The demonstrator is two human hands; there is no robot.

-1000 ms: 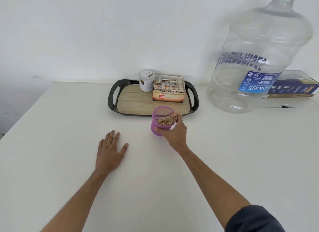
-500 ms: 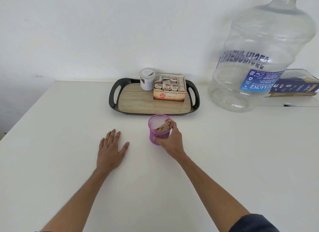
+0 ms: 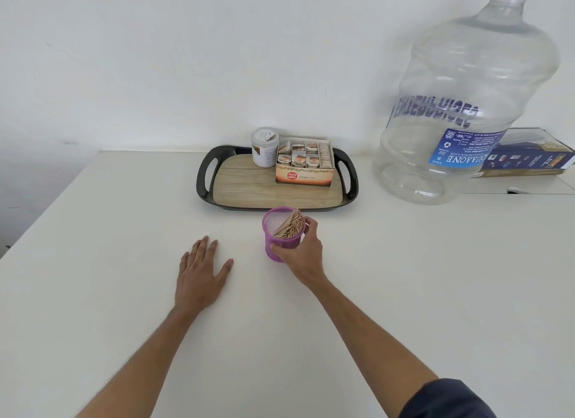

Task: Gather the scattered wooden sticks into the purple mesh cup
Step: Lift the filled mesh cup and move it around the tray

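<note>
The purple mesh cup [image 3: 276, 241] stands upright on the white table, just in front of the tray. A bundle of thin wooden sticks [image 3: 290, 226] leans inside it against the right wall. My right hand [image 3: 304, 253] grips the cup from the right, thumb on its near side and fingers round the far side. My left hand [image 3: 199, 274] lies flat on the table to the left of the cup, fingers straight and a little spread, holding nothing.
A black tray with a wood-look base [image 3: 249, 187] sits behind the cup, holding a white jar [image 3: 264, 147] and an open ginger tea box [image 3: 305, 165]. A big clear water jug [image 3: 463, 115] stands at the right, a blue box [image 3: 529, 156] behind it.
The cup was tilted and lifted in my right hand; now it stands upright on the table, a little nearer and to the left. My left hand has stayed flat.
</note>
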